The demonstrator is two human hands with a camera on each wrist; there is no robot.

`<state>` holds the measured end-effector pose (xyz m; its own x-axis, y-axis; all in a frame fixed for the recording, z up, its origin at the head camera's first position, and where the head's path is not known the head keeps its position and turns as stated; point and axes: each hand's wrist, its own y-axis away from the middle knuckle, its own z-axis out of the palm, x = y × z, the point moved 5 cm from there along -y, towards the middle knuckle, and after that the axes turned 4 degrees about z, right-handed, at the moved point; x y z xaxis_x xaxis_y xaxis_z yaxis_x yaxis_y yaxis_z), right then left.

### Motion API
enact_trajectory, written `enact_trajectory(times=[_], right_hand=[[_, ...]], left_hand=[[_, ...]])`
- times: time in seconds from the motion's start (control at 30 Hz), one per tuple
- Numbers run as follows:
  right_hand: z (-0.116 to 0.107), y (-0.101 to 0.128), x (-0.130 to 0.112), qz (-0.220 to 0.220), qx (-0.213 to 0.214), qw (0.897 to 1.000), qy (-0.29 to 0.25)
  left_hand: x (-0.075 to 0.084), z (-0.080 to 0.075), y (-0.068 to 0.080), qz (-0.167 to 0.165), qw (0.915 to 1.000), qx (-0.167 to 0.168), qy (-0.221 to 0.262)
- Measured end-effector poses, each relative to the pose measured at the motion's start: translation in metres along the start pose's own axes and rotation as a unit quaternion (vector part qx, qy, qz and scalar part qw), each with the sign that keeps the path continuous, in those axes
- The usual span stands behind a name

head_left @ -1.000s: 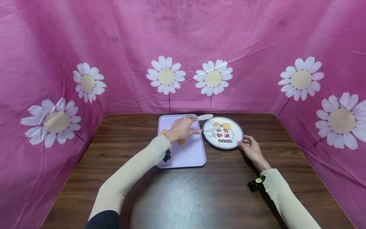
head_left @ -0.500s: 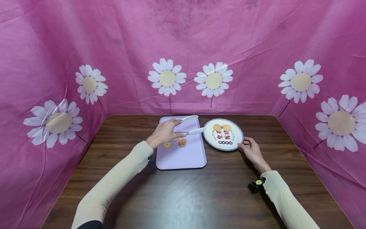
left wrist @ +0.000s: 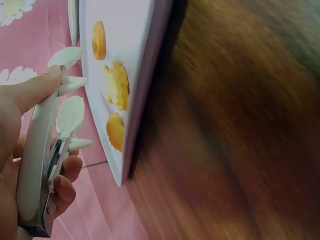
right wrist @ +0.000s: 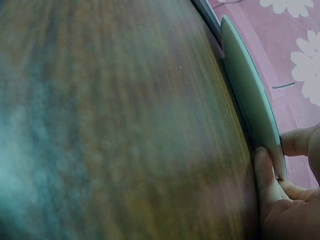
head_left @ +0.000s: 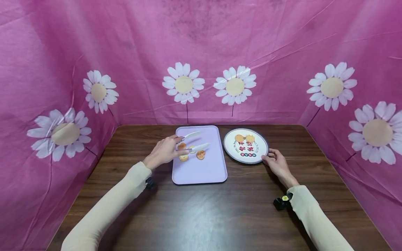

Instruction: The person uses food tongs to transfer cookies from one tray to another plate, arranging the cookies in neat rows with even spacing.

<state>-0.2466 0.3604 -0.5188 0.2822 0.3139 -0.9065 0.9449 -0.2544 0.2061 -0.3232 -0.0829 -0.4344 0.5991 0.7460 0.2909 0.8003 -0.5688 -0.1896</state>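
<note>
Looking down from the head view: dark brown wooden table (head_left: pixel 220 216) in the lower half of the frame, walled by pink cloth printed with white daisies (head_left: pixel 201 42). At centre, a pale lilac rectangular plastic tray (head_left: pixel 201 172) bearing three small round orange-brown biscuits (head_left: pixel 200 154) in its upper left part. Left hand (head_left: pixel 163 152) at the tray's left edge, fingers curled round white plastic tongs with spoon-shaped tips (head_left: pixel 194 142), the two tips apart and poised just above the biscuits. Right of the tray, a round white plate with a dark rim and red lettering (head_left: pixel 245 150), carrying two more biscuits at its far edge. Right hand (head_left: pixel 276 164) at the plate's lower right rim, fingertips touching it. Cream sleeves on both arms.

Seen from the left wrist view: thumb and curled fingers clamped on the tongs (left wrist: pixel 42 150) at the left of the frame, tips spread apart; tray (left wrist: pixel 145 75) running up the centre, three biscuits (left wrist: pixel 117 85) on it, blurred table (left wrist: pixel 230 140) filling the right.

Seen from the right wrist view: plate (right wrist: pixel 250 95) edge-on at the right of the frame, thumb and fingers (right wrist: pixel 267 175) of the right hand (right wrist: pixel 282 200) pinching its rim in the lower right corner; blurred wooden table (right wrist: pixel 110 130) across the rest.
</note>
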Motion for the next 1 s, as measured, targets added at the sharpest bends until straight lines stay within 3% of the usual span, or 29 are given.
enact_trajectory(times=[0.6,1.0], right_hand=[[0.001,-0.001,0.003,-0.005,0.000,1.000,-0.002],[0.000,-0.001,0.001,-0.003,0.000,1.000,-0.002]], left_hand=[[-0.015,-0.008,0.031,-0.005,0.9999,-0.011,-0.010],[-0.013,-0.010,0.038,-0.005,0.9996,-0.012,-0.026]])
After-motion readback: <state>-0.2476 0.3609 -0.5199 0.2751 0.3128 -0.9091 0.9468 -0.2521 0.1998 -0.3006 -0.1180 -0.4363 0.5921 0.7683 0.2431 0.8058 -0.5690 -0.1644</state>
